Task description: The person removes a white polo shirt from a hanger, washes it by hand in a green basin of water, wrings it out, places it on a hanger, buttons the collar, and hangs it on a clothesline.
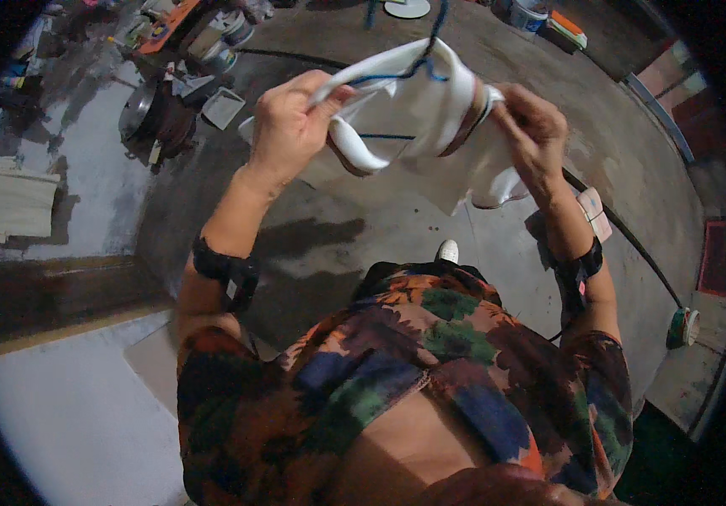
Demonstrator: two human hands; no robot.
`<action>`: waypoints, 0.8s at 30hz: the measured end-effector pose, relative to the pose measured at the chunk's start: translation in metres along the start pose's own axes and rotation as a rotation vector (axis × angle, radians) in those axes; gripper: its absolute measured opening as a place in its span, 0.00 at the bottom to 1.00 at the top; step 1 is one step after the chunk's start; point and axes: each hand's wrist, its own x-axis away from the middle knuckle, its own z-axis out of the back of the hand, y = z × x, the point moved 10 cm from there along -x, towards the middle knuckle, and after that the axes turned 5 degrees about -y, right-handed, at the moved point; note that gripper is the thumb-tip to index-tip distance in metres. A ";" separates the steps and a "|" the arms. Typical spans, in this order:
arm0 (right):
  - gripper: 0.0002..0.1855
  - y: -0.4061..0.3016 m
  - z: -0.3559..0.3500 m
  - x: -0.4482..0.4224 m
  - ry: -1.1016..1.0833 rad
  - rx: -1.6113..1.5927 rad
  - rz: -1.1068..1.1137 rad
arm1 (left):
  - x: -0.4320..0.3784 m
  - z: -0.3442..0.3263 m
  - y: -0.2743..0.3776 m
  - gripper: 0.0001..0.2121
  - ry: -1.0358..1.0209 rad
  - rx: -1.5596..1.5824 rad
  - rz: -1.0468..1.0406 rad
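Note:
A white garment with dark trim along an edge (455,120) hangs from a blue wire hanger (434,66) in front of me, above the floor. My left hand (293,123) grips its rolled white edge on one side, thumb over the cloth. On the other side my right hand (532,129) pinches a bunched bit of the same garment near the dark trim. The hanger's hook runs up out of view, so what it hangs on is hidden.
A round metal pan (138,114), a white dustpan (222,107) and buckets (224,57) stand at the upper left. Folded pale cloth (15,199) lies at the far left. A dark hose or cable (638,237) crosses the floor at the right.

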 end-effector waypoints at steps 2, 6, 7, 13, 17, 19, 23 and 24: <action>0.07 -0.014 -0.023 0.000 -0.160 0.120 0.161 | -0.007 -0.007 0.027 0.11 0.047 -0.112 -0.156; 0.09 0.012 -0.006 -0.005 -0.097 -0.006 0.023 | -0.018 -0.002 0.019 0.12 -0.011 -0.048 -0.059; 0.09 0.015 -0.001 -0.006 -0.123 -0.010 0.044 | -0.013 0.001 -0.007 0.13 -0.075 0.001 0.167; 0.16 0.064 0.035 -0.001 -0.133 0.153 -0.104 | 0.007 0.026 -0.030 0.13 0.031 0.116 0.132; 0.19 0.030 0.009 0.000 -0.130 0.555 0.263 | 0.011 0.009 -0.035 0.11 -0.038 0.109 0.151; 0.17 0.023 -0.025 -0.007 -0.262 0.591 0.332 | 0.008 0.009 -0.032 0.12 -0.026 0.132 0.137; 0.14 -0.009 -0.046 -0.022 -0.250 0.477 0.403 | 0.000 0.008 -0.010 0.14 -0.003 0.103 0.010; 0.10 -0.016 -0.058 -0.024 -0.290 0.497 0.450 | -0.004 0.003 -0.004 0.13 -0.039 0.036 -0.036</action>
